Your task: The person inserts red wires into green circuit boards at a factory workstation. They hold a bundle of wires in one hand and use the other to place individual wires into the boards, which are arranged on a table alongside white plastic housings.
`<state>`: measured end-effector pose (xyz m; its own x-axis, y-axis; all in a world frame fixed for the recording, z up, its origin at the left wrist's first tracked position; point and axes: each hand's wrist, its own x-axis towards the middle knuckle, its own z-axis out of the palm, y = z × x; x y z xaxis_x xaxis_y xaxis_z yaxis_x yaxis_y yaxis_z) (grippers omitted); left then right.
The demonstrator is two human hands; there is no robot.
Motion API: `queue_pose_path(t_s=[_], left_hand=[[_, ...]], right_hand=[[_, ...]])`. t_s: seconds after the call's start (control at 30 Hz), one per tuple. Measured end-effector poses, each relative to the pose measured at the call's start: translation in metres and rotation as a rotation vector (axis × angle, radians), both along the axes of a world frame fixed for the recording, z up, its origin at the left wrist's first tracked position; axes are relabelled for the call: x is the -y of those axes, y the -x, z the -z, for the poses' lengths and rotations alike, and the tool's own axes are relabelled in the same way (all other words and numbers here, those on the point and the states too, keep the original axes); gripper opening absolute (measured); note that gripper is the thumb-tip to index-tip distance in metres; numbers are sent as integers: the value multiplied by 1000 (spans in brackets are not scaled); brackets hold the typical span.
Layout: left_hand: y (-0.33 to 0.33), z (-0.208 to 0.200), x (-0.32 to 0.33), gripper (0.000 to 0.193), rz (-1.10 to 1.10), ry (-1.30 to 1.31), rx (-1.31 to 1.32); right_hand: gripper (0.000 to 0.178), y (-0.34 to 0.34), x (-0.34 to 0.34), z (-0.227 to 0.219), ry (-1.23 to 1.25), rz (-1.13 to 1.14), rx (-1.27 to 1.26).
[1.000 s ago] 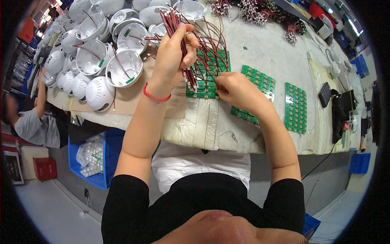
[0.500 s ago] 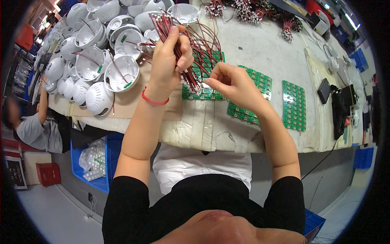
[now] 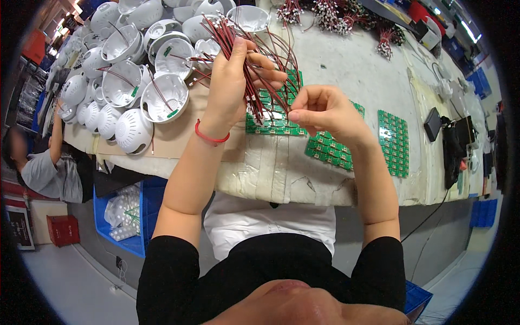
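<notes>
My left hand [image 3: 230, 86] is raised over the table with a bundle of thin red-and-black wires [image 3: 250, 81] with small white connectors. The thumb lies along the bundle and the fingers curl loosely on its far side. To its right, my right hand [image 3: 333, 116] pinches thumb and forefinger together at the end of a wire [image 3: 283, 103] that runs out of the bundle. The exact grip is partly hidden by the fingers. Beneath the hands lies a green circuit board panel [image 3: 276, 129]; another green panel [image 3: 329, 150] sits partly under my right wrist.
A third green panel [image 3: 394, 143] lies farther right. White perforated domed shells [image 3: 165, 97] are heaped at left, some with wires inside. More wire bundles [image 3: 330, 15] lie at the back. A black box [image 3: 432, 123] stands near the right edge. Another person [image 3: 54, 173] sits far left.
My right hand has shifted slightly right, drawing a wire end away from the bundle. The fingers of my left hand have loosened and stretched out to the right.
</notes>
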<state>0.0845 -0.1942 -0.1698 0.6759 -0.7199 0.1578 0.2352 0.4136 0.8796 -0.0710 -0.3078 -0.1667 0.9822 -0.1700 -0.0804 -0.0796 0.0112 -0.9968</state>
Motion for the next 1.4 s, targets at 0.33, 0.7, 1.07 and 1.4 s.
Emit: queue_pose_path(t_s=[0.33, 0.7, 1.07, 1.4], left_hand=[[-1, -1, -4, 32, 50, -103, 78], [-12, -4, -9, 29, 27, 33, -32], [-11, -2, -10, 28, 74, 17, -8], [-5, -4, -7, 21, 83, 4, -57]], right_hand=[[15, 13, 18, -14, -35, 107, 103], [17, 13, 38, -10, 141, 176, -19], [10, -2, 30, 29, 847, -66, -112], [12, -3, 26, 28, 851, -101, -88]])
